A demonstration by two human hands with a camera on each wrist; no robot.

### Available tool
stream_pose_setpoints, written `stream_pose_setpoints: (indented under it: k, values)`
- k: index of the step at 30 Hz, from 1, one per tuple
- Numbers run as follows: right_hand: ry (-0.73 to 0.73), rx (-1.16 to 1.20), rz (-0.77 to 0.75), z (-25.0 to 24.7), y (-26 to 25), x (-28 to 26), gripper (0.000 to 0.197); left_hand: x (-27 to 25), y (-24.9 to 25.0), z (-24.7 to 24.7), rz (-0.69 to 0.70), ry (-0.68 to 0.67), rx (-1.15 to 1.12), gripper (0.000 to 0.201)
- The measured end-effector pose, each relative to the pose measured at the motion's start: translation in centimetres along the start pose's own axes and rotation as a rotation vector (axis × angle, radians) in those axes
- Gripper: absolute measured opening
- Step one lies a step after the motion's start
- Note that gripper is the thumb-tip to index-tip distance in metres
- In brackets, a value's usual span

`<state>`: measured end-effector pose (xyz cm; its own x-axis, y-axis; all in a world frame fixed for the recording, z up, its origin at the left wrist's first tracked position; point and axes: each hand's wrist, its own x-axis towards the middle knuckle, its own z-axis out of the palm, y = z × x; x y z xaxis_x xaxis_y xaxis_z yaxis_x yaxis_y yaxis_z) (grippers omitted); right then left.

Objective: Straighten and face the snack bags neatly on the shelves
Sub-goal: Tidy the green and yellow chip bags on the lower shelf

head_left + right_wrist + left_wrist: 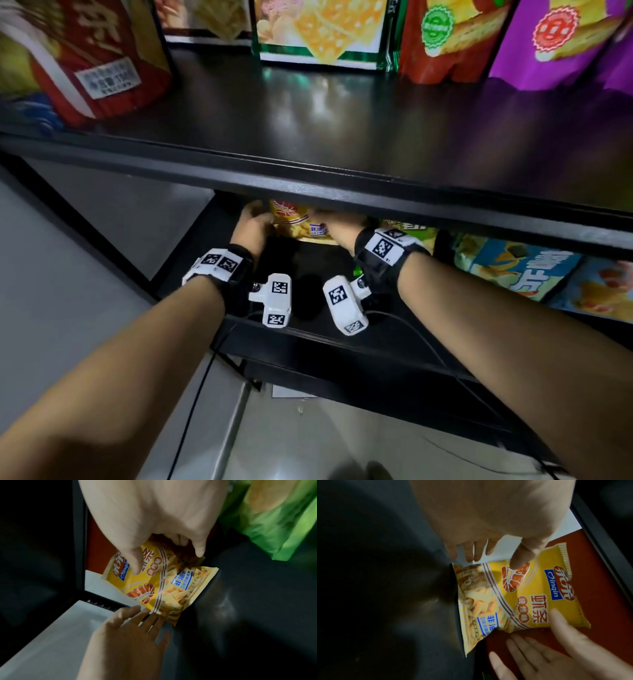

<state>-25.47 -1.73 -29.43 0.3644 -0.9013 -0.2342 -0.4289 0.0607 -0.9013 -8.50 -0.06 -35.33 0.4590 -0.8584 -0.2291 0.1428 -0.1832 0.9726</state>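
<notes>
Both hands reach under the upper shelf [308,178] to a yellow snack bag [298,222] near the lower shelf [342,339] left end: left hand [251,228] at its left side, right hand [339,226] at its right. Blue bag [513,267] further right. Upper shelf w/ red bag [96,61], purple bag [555,41].

Both bare forearms are reaching forward side by side, each wrist wearing a black strap. The left hand [251,224] is lying with fingers straight and spread, thumb [520,557] pointing down. The right hand [337,226] is bending its thumb [133,559] and fingers [199,547] downward.
</notes>
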Motion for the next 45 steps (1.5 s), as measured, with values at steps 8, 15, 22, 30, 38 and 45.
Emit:
stream_pose_setpoints:
  k: [8, 15, 22, 30, 38, 45]
  values:
    - [0.119, 0.224, 0.033, 0.2, 1.5, -1.5, 0.037, -5.8, 0.5, -0.1, 0.132, -0.243, -0.036, 0.046]
    - [0.003, 0.518, -0.163, 0.1, 3.0, -6.5, 0.044, -11.4, 0.3, -1.0, 0.238, -0.335, -0.088, 0.047]
    - [-0.054, 0.404, -0.220, -0.7, 4.3, -9.0, 0.020, -14.0, 1.2, 0.0, 0.245, -0.337, -0.230, 0.057]
    - [0.073, 0.381, -0.226, -1.8, 4.3, -10.4, 0.008, -16.8, 1.0, 1.6, 0.299, -0.222, -0.158, 0.010]
    - [0.178, 0.288, -0.117, -3.3, 4.3, -10.9, 0.051, -17.9, 0.5, 3.6, 0.255, -0.063, 0.003, 0.046]
    - [0.160, 0.363, 0.029, -5.4, 3.6, -9.8, 0.060, -19.7, -2.1, 3.1, 0.114, -0.425, -0.035, 0.107]
